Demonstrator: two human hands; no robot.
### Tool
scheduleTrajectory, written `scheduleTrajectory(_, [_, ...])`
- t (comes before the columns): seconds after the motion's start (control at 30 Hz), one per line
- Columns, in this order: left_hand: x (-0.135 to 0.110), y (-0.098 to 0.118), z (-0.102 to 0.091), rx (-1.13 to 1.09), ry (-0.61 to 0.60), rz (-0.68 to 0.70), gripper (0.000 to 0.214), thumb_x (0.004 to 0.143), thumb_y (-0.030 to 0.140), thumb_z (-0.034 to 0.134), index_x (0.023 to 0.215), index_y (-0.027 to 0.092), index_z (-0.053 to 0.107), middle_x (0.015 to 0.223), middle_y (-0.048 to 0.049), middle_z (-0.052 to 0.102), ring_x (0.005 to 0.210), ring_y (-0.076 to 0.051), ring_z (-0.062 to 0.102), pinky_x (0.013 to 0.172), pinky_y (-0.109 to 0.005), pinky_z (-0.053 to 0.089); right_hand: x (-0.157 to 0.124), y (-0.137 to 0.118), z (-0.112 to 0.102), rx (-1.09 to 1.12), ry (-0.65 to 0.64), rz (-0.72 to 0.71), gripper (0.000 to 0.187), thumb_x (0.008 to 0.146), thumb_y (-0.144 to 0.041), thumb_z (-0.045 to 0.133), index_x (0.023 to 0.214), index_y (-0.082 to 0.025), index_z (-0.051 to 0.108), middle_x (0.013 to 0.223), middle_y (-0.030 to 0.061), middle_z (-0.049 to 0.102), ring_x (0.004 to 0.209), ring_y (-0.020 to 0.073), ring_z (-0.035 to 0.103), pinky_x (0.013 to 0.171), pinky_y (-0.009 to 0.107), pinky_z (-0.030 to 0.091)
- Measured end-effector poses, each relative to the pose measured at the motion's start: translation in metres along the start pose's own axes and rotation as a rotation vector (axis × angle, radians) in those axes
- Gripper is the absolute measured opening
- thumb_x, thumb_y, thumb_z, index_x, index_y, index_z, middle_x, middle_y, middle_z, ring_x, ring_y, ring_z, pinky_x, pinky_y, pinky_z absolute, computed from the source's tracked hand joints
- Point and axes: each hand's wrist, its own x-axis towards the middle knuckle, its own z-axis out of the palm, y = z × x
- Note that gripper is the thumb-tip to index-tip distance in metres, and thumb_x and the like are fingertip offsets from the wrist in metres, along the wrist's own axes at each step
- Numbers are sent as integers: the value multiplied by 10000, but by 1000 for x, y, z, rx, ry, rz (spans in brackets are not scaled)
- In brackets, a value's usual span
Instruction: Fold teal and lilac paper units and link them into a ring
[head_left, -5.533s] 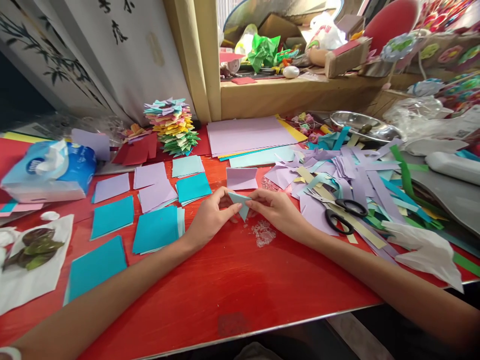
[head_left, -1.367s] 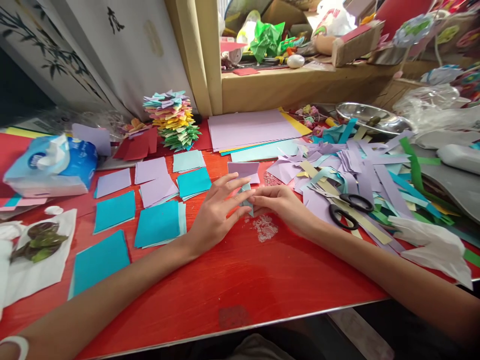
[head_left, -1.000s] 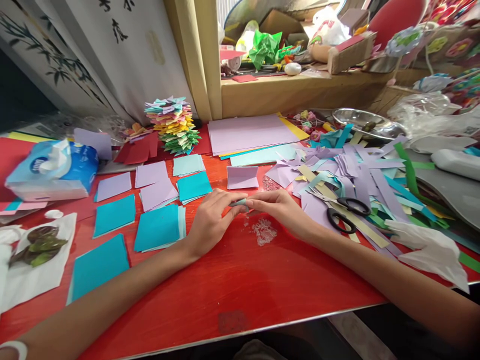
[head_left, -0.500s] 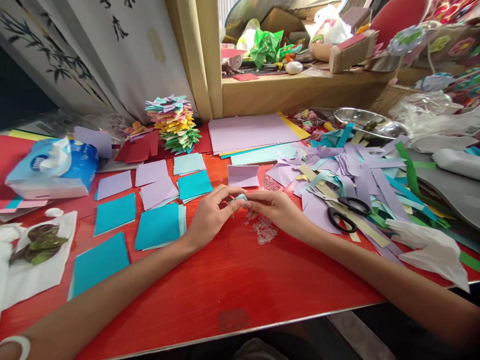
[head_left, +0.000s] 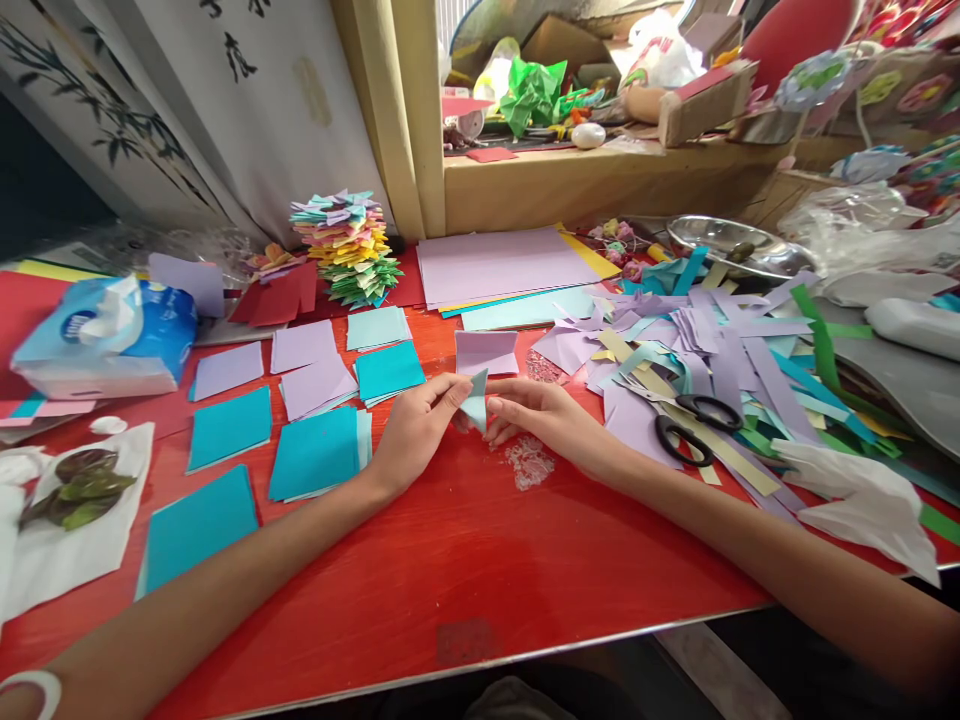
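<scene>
Between the thumb and fingers of my left hand point(head_left: 420, 430) is a small light-blue piece of folded paper point(head_left: 475, 402), its pointed tip standing up. My right hand point(head_left: 547, 415) is just beside the paper's right edge, with its thumb and fingers slightly apart and curved; whether a fingertip touches the paper I cannot tell. Behind the hands lies a creased purple paper square point(head_left: 486, 352). A small heap of clear, crumbly bits point(head_left: 529, 463) rests on the red table point(head_left: 450, 560) below my right hand.
Stacks of teal squares point(head_left: 315, 452) and purple squares point(head_left: 304, 345) lie left. A tower of folded paper pieces point(head_left: 349, 250) stands behind them, near a tissue pack point(head_left: 105, 335). Black-handled scissors point(head_left: 684, 440) lie among paper strips point(head_left: 705, 345) at right, before a metal bowl point(head_left: 739, 245).
The folded paper, mostly hidden in the fingers before, now stands upright in my left hand with more of it showing. My right hand's fingers have loosened and moved slightly away from it.
</scene>
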Motion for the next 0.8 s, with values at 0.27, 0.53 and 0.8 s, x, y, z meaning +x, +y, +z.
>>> scheduleTrajectory(0.27, [-2,-4,3,-74,-43,2,254,819,353,539,1014,196,584,924,-14,643,838,-154,604,733,-234,477,-4,4,0,-112,94,-74,171,806,-309,568,775,-141,574,659,2,610,599,101,599,618,241,510])
scheduleTrajectory(0.53, [3,-7,3,-131,-60,17,197,808,264,553,968,182,634,939,-19,665,838,-156,616,752,-243,498,-3,3,-4,-195,124,-124,187,767,-302,601,899,-169,586,838,17,631,673,104,593,639,244,500])
scheduleTrajectory(0.8, [0,-3,4,-185,-60,2,219,794,315,581,959,180,631,866,-17,675,753,-149,635,738,-259,515,-2,5,-5,-171,146,-141,85,790,-228,551,830,-161,584,753,9,615,695,113,575,669,246,462])
